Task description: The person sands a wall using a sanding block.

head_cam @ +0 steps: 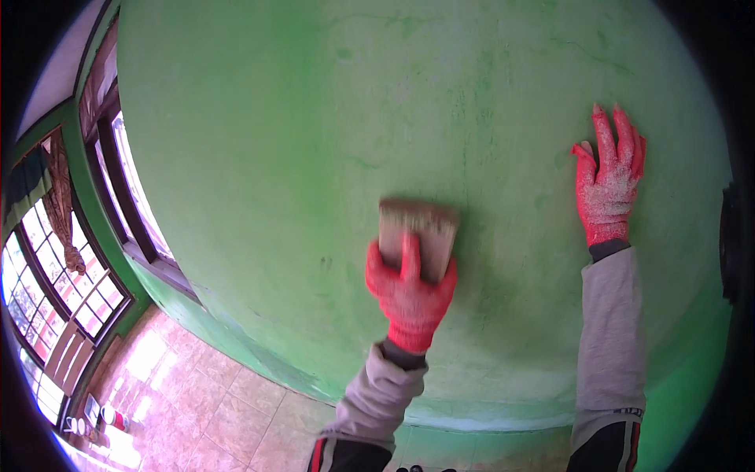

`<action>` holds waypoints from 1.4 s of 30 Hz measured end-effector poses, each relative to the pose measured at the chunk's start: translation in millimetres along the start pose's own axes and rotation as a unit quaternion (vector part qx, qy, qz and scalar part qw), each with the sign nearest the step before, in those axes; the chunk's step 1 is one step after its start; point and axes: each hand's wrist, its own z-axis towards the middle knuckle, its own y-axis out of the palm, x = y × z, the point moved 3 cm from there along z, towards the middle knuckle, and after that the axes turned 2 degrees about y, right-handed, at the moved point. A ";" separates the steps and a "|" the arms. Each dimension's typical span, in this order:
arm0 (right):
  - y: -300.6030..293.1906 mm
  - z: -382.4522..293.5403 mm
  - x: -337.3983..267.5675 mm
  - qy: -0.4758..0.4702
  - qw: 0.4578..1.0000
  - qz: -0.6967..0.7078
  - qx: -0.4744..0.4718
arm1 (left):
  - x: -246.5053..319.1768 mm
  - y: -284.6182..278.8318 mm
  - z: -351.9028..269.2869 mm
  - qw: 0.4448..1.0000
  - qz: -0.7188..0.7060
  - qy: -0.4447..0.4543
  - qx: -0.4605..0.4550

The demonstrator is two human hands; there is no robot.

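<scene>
A green painted wall (pixel 265 177) with fine cracks and paler, scuffed patches fills most of the view. My left hand (pixel 413 289), in a red knitted glove, grips a wooden block (pixel 436 236) by its sides, one finger laid along its back; the block lies against the wall, its face towards the wall hidden. Further right and higher, my right hand (pixel 610 177), in a red glove dusted with pale powder, rests on the wall with fingers spread and bare fingertips showing. It holds nothing.
At the left are a dark-framed window (pixel 112 171) and a gridded window (pixel 59 265) with a knotted curtain (pixel 69 236). Below, a tiled floor (pixel 218 407) bears a paint can (pixel 115 418) and several small containers near a slatted chair back (pixel 69 357).
</scene>
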 end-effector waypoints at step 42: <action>2.4 0.0 8.4 -0.001 1.000 0.006 -0.003 | -97.1 -19.5 -39.2 0.999 0.043 -0.022 -0.022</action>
